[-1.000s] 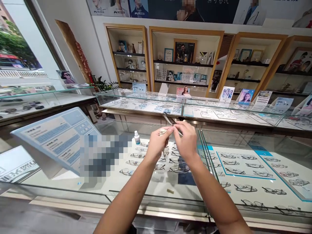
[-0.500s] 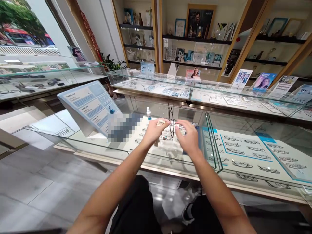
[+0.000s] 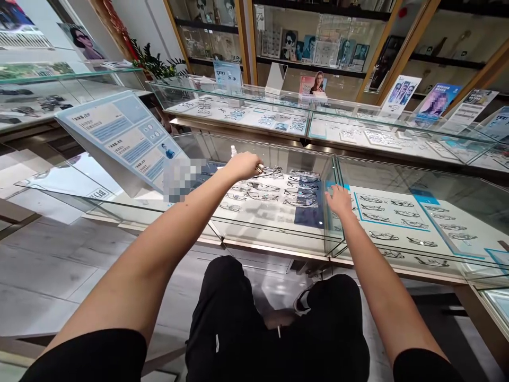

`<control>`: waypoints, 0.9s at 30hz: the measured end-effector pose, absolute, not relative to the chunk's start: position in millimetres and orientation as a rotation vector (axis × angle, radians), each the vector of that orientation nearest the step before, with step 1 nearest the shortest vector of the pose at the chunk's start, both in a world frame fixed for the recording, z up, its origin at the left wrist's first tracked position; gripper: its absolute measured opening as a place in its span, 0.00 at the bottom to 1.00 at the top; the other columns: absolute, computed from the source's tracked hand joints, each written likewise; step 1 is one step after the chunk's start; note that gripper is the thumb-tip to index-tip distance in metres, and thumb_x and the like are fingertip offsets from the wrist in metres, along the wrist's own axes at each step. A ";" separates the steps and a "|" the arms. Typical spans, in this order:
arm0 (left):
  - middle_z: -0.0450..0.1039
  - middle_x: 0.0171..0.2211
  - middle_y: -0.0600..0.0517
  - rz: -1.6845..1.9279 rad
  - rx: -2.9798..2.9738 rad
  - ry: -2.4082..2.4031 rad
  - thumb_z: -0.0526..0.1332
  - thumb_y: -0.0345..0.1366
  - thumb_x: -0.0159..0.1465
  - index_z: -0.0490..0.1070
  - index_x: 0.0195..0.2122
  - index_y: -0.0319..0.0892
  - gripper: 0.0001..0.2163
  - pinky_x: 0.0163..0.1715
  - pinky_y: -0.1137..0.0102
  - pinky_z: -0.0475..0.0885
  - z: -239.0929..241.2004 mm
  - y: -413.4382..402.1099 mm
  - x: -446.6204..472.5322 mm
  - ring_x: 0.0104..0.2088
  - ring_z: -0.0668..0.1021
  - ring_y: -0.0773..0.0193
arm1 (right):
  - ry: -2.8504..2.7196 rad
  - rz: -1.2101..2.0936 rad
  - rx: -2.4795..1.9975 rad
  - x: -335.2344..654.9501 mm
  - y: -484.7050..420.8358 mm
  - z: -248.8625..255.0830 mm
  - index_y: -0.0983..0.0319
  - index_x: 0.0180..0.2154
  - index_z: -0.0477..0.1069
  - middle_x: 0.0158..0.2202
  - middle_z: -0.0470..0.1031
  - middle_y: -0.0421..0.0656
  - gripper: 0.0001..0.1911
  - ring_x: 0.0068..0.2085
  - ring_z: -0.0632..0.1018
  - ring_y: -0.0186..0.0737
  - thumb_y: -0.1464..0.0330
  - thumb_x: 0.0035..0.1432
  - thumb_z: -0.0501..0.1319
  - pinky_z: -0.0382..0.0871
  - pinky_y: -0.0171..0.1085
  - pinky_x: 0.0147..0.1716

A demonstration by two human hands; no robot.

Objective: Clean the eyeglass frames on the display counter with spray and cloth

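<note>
My left hand [image 3: 245, 166] reaches over the glass display case [image 3: 274, 231] with its fingers curled. A small piece of pale, crumpled cloth [image 3: 260, 168] shows at the fingertips. Dark-framed eyeglasses [image 3: 272, 172] are right beside those fingers; I cannot tell whether they touch or lie on or under the glass. Just behind the hand stands a white spray bottle [image 3: 233, 150], partly covered by it. My right hand [image 3: 340, 200] is open, fingers apart and holding nothing I can see, at the joint between two case sections.
Rows of eyeglasses [image 3: 301, 185] lie inside the case, with more under the right-hand section [image 3: 371, 207]. A tilted blue-and-white sign [image 3: 123, 135] stands at the left. Behind runs another glass case [image 3: 254, 114] with upright cards. My knees [image 3: 225, 281] are below the front edge.
My hands have parted: the left reaches farther forward, the right has moved right and let go of the upright eyeglasses. These no longer hang between my hands. The view has tilted down.
</note>
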State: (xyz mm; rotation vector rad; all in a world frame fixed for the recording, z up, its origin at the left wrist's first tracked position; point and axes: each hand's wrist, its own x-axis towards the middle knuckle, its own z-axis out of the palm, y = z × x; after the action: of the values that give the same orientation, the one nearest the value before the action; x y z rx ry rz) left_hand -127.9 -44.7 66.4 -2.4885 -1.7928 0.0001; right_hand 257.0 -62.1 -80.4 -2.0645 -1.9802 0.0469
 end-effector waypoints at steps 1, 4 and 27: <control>0.84 0.42 0.42 0.044 -2.486 -1.765 0.62 0.37 0.61 0.84 0.45 0.44 0.15 0.42 0.67 0.71 64.5 -39.2 -125.7 0.44 0.82 0.49 | -1.976 0.041 -2.064 256.4 -61.3 -83.8 0.67 0.68 0.64 0.73 0.61 0.56 0.29 0.71 0.61 0.56 0.60 0.73 0.48 0.54 0.50 0.68; 0.84 0.44 0.41 0.141 -2.501 -1.715 0.62 0.35 0.61 0.83 0.49 0.45 0.17 0.45 0.66 0.72 57.2 -27.1 -118.5 0.46 0.82 0.50 | -1.962 0.043 -2.077 254.7 -58.0 -89.0 0.65 0.70 0.61 0.74 0.58 0.55 0.31 0.73 0.58 0.55 0.58 0.74 0.46 0.51 0.52 0.69; 0.83 0.44 0.39 0.340 -2.509 -1.638 0.60 0.34 0.61 0.83 0.46 0.44 0.15 0.45 0.64 0.73 15.7 -3.7 -106.2 0.45 0.82 0.49 | -1.935 0.081 -2.116 253.0 -53.1 -90.5 0.63 0.71 0.60 0.76 0.57 0.52 0.33 0.74 0.57 0.56 0.55 0.74 0.44 0.51 0.54 0.71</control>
State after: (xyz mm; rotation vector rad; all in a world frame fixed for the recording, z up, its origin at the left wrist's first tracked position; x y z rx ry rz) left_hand -106.2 -3.7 15.7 -2.5087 -1.6383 0.3399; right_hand 253.0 -53.1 -90.5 -2.1165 -1.9345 0.0812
